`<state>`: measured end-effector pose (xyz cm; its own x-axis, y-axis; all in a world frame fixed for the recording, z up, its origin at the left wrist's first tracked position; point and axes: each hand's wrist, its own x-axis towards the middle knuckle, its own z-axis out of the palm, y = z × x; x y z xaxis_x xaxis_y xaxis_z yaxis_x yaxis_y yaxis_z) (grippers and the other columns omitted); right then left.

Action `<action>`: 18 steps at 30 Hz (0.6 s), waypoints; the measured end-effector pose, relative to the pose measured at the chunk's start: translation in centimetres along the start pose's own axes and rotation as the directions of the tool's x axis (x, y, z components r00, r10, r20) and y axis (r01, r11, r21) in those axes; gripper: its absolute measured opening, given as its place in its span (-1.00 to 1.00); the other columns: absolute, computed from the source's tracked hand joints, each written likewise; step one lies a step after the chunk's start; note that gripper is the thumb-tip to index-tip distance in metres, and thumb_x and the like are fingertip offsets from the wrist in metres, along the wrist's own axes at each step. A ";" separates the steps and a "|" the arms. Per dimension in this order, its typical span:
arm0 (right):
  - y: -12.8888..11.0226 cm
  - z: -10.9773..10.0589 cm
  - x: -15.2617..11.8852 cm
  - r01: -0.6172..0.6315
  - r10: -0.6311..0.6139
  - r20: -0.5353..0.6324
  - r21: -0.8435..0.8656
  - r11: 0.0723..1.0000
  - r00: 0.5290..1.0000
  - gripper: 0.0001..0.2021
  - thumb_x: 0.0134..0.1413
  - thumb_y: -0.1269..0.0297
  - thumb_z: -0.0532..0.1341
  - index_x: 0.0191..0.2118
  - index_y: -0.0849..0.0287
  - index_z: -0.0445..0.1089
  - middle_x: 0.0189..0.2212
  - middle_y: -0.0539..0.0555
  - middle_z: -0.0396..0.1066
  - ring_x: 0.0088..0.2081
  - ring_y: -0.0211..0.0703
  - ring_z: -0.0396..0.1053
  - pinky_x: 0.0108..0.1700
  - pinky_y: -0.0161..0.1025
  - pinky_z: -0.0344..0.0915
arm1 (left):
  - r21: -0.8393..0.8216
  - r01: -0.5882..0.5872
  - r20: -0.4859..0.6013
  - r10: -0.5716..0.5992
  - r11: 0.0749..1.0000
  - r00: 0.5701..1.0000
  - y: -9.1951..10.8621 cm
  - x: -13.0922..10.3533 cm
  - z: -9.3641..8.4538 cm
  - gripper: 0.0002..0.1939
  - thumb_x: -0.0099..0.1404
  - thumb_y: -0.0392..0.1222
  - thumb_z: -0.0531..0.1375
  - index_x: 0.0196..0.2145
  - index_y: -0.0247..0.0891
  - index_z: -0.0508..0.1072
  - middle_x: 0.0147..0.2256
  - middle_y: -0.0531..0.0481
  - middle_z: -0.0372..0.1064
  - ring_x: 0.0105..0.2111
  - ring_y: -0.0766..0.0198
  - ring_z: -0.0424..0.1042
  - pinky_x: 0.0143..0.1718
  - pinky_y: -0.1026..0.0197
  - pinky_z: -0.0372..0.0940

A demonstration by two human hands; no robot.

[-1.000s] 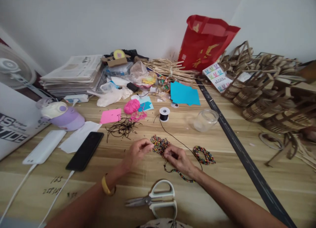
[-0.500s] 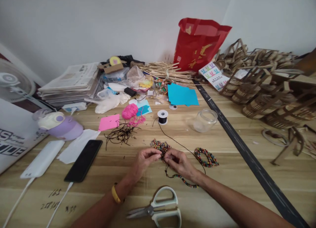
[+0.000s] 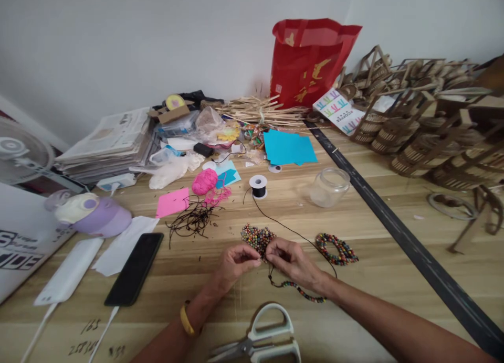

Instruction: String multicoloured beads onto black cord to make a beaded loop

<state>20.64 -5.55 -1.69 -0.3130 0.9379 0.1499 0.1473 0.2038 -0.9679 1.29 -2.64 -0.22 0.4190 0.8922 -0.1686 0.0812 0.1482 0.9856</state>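
My left hand is closed in a pinch, thumb and forefinger meeting at the near edge of a heap of small multicoloured beads. What sits between those fingertips is too small to make out. Facing it, my right hand pinches thin black cord, its fingertips close to the left ones. Below the right hand hangs a strung length of beads on this cord, lying on the table. The cord runs back to a white spool of black cord. Right of my hand lies a coiled bead bracelet.
White-handled scissors lie near the front edge. A glass jar stands right of the spool. Black cord scraps, pink yarn and a phone are leftward. Small wooden baskets crowd the right; a red bag stands behind.
The view has shifted slightly, so the scissors and bracelet appear lower and farther right. Both hands stay pinched close together by the bead heap, with little change in their pose.
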 end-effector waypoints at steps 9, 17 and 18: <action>-0.6 -0.1 -0.1 -0.033 0.032 0.025 0.035 0.999 0.999 -0.75 0.18 0.14 0.13 -0.40 0.21 0.30 -0.56 -0.06 0.17 -0.50 -0.29 0.11 -0.47 -0.36 0.05 | 0.017 -0.005 0.007 0.005 1.000 1.000 -0.5 -0.1 0.2 -0.76 -0.07 -0.11 0.38 -0.50 -0.33 0.52 -0.49 -0.03 0.43 -0.46 0.32 0.33 -0.40 0.31 0.24; -0.6 0.0 -0.1 -0.017 0.016 0.023 0.035 0.999 1.000 -0.81 0.17 0.21 0.15 -0.41 0.21 0.30 -0.57 -0.07 0.16 -0.51 -0.30 0.10 -0.49 -0.37 0.06 | 0.046 -0.011 0.016 0.011 0.999 1.000 -0.5 -0.2 0.2 -0.77 -0.05 -0.11 0.37 -0.48 -0.32 0.52 -0.51 -0.01 0.42 -0.48 0.33 0.32 -0.42 0.32 0.21; -0.6 0.0 -0.1 -0.015 0.014 0.023 0.037 0.999 1.000 -0.81 0.16 0.22 0.15 -0.41 0.21 0.30 -0.58 -0.07 0.17 -0.51 -0.31 0.10 -0.48 -0.37 0.07 | 0.047 -0.011 0.020 0.010 0.999 1.000 -0.6 -0.2 0.1 -0.76 -0.05 -0.10 0.37 -0.48 -0.33 0.52 -0.51 -0.01 0.42 -0.48 0.33 0.32 -0.42 0.31 0.22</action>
<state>20.55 -5.74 -1.12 -0.3320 0.9340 0.1320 0.1170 0.1796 -0.9768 1.28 -2.91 -0.77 0.4381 0.8849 -0.1585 0.1188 0.1178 0.9859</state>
